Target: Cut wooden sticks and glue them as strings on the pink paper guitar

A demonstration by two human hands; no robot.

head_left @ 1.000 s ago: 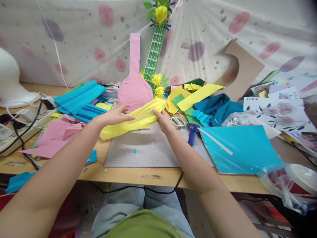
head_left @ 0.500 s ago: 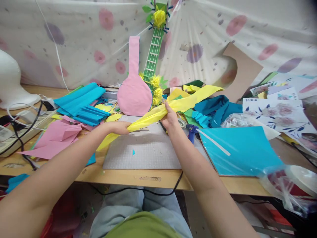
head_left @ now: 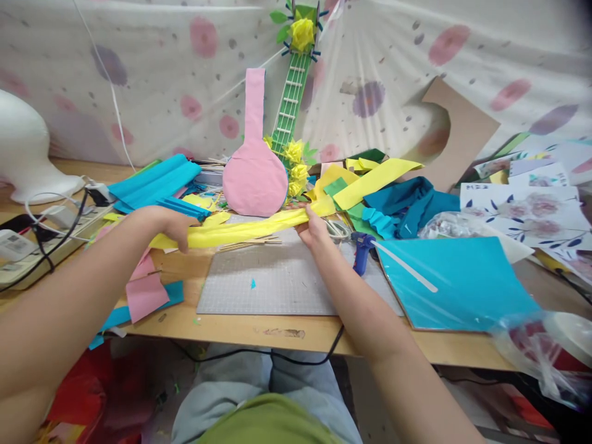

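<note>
Now left hand draws away from right hand, both pinching: yellow strip straightens above cutting mat.

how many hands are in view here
2: the left hand at the left part of the yellow strip, the right hand farther right along it. No others show.

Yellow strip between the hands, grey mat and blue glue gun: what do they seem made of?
Yellow strip: probably crepe paper or thin cloth, matte, going by its soft lengthwise folds.
Grey mat: likely plastic or vinyl, low sheen; it lies flat with a fine grid.
Blue glue gun: seemingly hard plastic, from its solid-coloured, rigid shape; finish unclear.
</note>
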